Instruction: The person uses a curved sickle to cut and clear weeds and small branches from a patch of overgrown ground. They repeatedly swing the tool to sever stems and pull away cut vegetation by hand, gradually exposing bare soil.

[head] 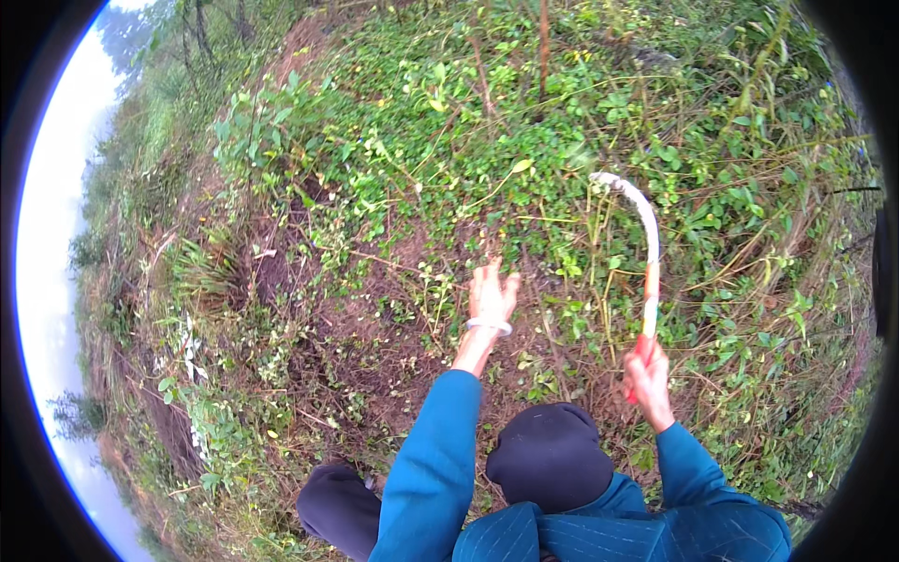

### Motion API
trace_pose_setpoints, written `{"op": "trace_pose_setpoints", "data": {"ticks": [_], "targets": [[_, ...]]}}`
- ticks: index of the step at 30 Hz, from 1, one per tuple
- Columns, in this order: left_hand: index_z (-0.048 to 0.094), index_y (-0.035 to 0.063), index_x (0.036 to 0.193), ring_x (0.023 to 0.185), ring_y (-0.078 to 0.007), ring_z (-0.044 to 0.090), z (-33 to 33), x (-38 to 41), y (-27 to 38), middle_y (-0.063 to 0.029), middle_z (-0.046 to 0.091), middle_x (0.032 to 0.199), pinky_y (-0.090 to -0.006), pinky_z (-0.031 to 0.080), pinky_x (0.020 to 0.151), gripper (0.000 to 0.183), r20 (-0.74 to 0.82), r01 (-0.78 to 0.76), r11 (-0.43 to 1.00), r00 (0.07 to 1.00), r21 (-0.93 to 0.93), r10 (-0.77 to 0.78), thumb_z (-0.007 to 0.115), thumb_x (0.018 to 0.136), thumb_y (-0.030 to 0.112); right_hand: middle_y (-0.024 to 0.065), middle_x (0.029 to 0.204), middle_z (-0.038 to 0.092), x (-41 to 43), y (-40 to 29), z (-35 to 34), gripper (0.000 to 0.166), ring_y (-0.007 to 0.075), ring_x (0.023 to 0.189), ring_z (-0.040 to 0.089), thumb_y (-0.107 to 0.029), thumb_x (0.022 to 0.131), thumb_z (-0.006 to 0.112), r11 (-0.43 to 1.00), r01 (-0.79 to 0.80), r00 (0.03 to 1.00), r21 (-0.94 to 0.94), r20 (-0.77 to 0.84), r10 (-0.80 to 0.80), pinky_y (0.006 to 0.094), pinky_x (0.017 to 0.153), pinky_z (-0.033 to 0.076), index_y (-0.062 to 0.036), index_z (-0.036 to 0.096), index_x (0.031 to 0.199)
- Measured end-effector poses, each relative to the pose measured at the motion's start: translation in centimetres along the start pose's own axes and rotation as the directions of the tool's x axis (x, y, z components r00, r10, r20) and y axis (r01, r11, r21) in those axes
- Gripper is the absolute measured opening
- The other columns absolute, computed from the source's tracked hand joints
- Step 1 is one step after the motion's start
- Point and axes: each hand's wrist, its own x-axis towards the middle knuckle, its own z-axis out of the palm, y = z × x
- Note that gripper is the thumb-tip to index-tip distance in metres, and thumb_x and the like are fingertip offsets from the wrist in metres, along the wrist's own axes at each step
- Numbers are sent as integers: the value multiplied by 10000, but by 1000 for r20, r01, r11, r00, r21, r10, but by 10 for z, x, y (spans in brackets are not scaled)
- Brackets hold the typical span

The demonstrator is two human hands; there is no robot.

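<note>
My right hand (647, 376) grips the red handle of a sickle (653, 239). Its long curved blade looks whitish and bends to the left at the top, reaching into green weeds (597, 281). Thin upright stems stand inside the curve of the blade. My left hand (493, 291), with a pale bangle (489, 326) at the wrist, reaches forward over low plants and bare soil. Its fingers are spread and nothing shows in them. The ground just beyond its fingertips carries small-leaved plants.
My dark-clad knees (551, 456) are bent below the hands. Dense green ground cover (463, 154) spreads ahead, with a thin reddish stem (543, 49) standing in it. Brown soil with cut-looking litter (351, 323) lies to the left, near a grassy tuft (204, 270). The slope's edge meets bright sky.
</note>
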Motion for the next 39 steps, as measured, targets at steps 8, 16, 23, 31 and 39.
{"op": "trace_pose_setpoints", "data": {"ticks": [8, 16, 23, 31, 39], "targets": [[-64, 115, 1379, 1263, -452, 150, 75, -11, 136, -235, 37, 1414, -480, 259, 1012, 1220, 397, 100, 995, 913, 11, -96, 789, 551, 389, 202, 604, 538, -25, 5, -67, 244, 379, 543, 564, -107, 786, 542, 666, 217, 928, -713, -60, -368, 421, 461, 436, 7, 416, 960], [653, 13, 756, 697, -340, 621, 119, 8, 118, -211, 624, 747, -413, 509, 646, 293, 348, 181, 963, 905, 202, -243, 528, 782, 277, 204, 574, 538, 105, -59, -32, 121, 383, 544, 561, -103, 837, 437, 425, 238, 870, -873, -3, -494, 467, 509, 457, 4, 420, 890], [644, 63, 731, 650, -262, 582, 76, 20, 77, -139, 617, 692, -354, 441, 589, 182, 567, -62, 997, 821, -35, 71, 514, 752, 188, 229, 689, 523, -23, 77, -93, 242, 383, 582, 540, -41, 766, 507, 412, 357, 877, -838, 149, -457, 462, 493, 434, 65, 440, 973], [634, 82, 935, 757, -249, 607, 63, 0, 42, -133, 639, 837, -340, 455, 693, 195, 536, -52, 998, 844, 31, 27, 572, 786, 192, 209, 612, 538, -193, 183, -133, 262, 363, 524, 545, -138, 778, 540, 754, -140, 990, -642, -98, 101, 436, 485, 427, 10, 418, 955], [655, 52, 715, 702, -246, 619, 58, 37, 93, -131, 642, 738, -341, 472, 670, 181, 504, -185, 979, 856, 85, 118, 520, 753, 167, 7, 528, 426, 36, 24, -38, 172, 106, 376, 431, -80, 795, 468, 992, -7, 997, -127, 80, 18, 273, 314, 342, -10, 428, 947]]}}
